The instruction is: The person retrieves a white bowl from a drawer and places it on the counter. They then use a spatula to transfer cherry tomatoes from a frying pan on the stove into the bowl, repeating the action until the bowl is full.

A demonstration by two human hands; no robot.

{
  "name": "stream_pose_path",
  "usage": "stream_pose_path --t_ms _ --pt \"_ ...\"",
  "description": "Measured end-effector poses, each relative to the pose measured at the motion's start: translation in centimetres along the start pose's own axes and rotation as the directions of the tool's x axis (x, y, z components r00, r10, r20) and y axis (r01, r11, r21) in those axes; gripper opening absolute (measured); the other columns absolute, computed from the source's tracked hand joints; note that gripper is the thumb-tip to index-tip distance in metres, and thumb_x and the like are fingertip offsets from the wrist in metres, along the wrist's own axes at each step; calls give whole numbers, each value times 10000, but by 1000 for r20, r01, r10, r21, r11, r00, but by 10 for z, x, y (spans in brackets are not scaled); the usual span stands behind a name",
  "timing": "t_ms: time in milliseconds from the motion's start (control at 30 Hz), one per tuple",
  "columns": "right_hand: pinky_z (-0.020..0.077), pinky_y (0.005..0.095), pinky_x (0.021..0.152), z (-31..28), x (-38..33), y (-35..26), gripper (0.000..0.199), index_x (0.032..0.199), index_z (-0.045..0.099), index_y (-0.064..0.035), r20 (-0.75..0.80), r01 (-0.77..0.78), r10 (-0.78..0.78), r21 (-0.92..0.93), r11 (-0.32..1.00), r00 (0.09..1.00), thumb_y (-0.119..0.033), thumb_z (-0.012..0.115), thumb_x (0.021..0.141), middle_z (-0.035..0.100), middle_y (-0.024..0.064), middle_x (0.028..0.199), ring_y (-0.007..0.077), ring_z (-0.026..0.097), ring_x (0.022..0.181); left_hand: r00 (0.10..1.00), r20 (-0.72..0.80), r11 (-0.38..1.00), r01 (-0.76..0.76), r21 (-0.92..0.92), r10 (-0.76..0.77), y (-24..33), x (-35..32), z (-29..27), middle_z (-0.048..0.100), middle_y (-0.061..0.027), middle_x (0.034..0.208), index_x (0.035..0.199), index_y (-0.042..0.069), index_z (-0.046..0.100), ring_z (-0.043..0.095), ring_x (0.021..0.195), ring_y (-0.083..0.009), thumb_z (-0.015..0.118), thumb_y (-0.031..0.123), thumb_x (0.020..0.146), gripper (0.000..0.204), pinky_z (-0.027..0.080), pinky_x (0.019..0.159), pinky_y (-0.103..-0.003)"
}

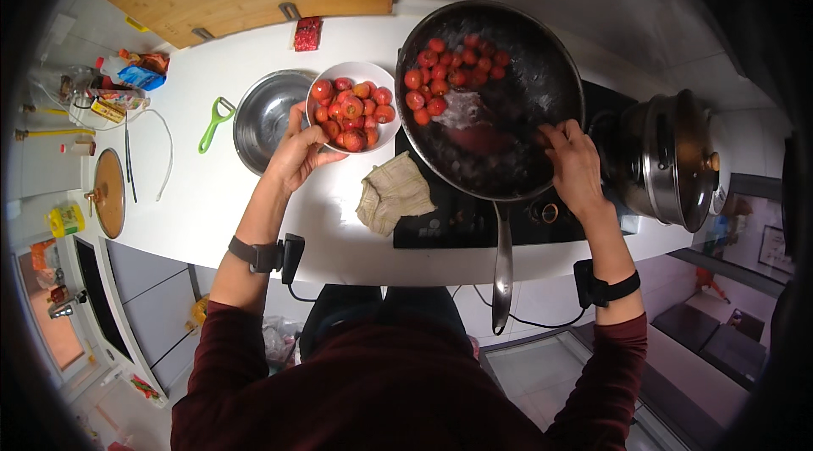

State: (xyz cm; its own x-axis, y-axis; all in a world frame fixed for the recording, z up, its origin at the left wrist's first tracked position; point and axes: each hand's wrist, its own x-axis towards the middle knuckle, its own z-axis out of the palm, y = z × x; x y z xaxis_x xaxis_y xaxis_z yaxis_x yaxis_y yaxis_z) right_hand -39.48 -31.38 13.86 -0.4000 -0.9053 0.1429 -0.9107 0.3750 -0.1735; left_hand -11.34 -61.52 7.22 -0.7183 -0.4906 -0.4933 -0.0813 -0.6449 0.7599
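My left hand (296,150) grips the rim of a white bowl (315,122) full of small round red fruits (351,108) that look like hawthorns. The bowl is held level, just over the right edge of a steel basin (254,125). To its right a large dark frying pan (525,163) contains dark liquid, with more red fruits (449,66) bunched at the far left. A pale, glossy splash-like patch (470,116) shows beside them. My right hand (574,159) is over the pan's right side, fingers curled together; what they hold, if anything, is hidden.
The pan sits on a black cooktop (440,226), its handle (502,273) jutting past the counter's front edge. A folded cloth (394,193) lies left of it. Farther right stands a lidded pot (677,163). A green peeler (216,125) and a glass lid (110,193) are left.
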Motion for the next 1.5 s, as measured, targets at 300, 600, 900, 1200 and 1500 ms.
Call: stream_pose_path --t_ms 300,600,900,1200,1500 --pt "480 387 802 -16 15 -6 357 1094 668 -45 10 36 -36 47 998 999 60 650 753 573 117 905 296 599 890 1000 -22 1000 -13 25 13 9 -8 7 486 -168 1206 1309 140 293 626 1016 -274 489 -73 774 608 639 720 -432" --pt "485 388 826 -23 14 -11 337 1105 664 -41 37 24 -25 32 999 999 36 633 779 573 129 936 309 599 923 999 -28 995 -26 95 29 15 -31 11 483 -167 1203 1357 128 293 615 1043 -296 508 -62 766 657 645 701 -413" --pt "485 404 823 -27 15 -13 345 1114 655 -41 40 61 -61 -2 998 997 33 631 778 563 141 955 328 596 916 999 -28 982 23 189 -18 21 -26 12 489 -146 1152 1391 128 262 621 967 -267 527 -47 755 711 647 654 -391" --pt "472 392 853 4 3 4 377 1161 637 -47 176 -182 126 355 917 976 64 609 801 569 162 988 353 595 956 996 58 996 64 64 -68 14 -18 -2 402 -220 1350 1404 113 206 573 1139 -387 460 -84 728 748 638 719 -444" --pt "434 300 883 21 3 17 416 1181 610 10 200 -209 127 474 855 972 130 607 783 541 133 957 278 564 916 995 102 999 6 -37 -3 6 -10 -9 363 -228 1394 1436 93 172 568 1144 -415 455 -87 708 802 628 737 -468"
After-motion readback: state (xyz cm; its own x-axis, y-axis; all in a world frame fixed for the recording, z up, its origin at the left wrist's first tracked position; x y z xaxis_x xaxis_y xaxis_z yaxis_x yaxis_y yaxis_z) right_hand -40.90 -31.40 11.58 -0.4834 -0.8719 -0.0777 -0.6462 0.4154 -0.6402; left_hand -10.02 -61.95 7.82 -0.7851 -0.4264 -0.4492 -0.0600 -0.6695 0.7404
